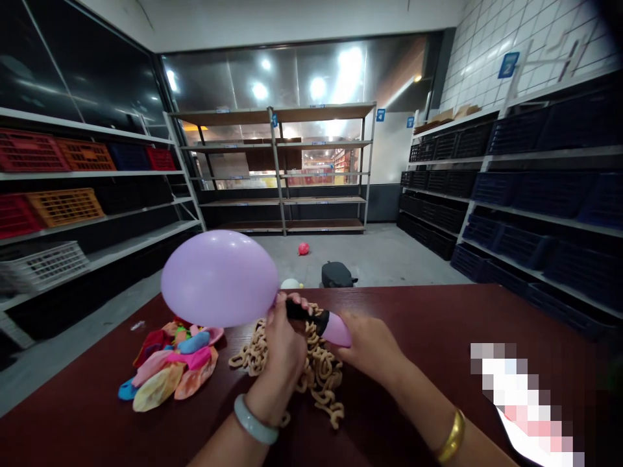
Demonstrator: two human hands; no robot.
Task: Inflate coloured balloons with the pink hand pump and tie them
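A large inflated purple balloon [219, 279] stretches out to the left above the table. My left hand [287, 347] is closed around its neck, where it meets the black front part of a hand balloon pump. My right hand [370, 344] wraps the pink rear part of this balloon pump [337, 329]. Beneath both hands lies a heap of tan ring-like links [324, 373], partly covered by my left hand. Left of that heap is a pile of limp, uninflated balloons [178, 363] in several colours.
The dark red table [413, 402] carries a blurred-out white item [525, 428] at the right. Beyond it, a dark bag [337, 274] and a small red ball-like thing [304, 248] rest on the floor. Shelves with crates [68, 207] line both sides; a rack [277, 168] stands behind.
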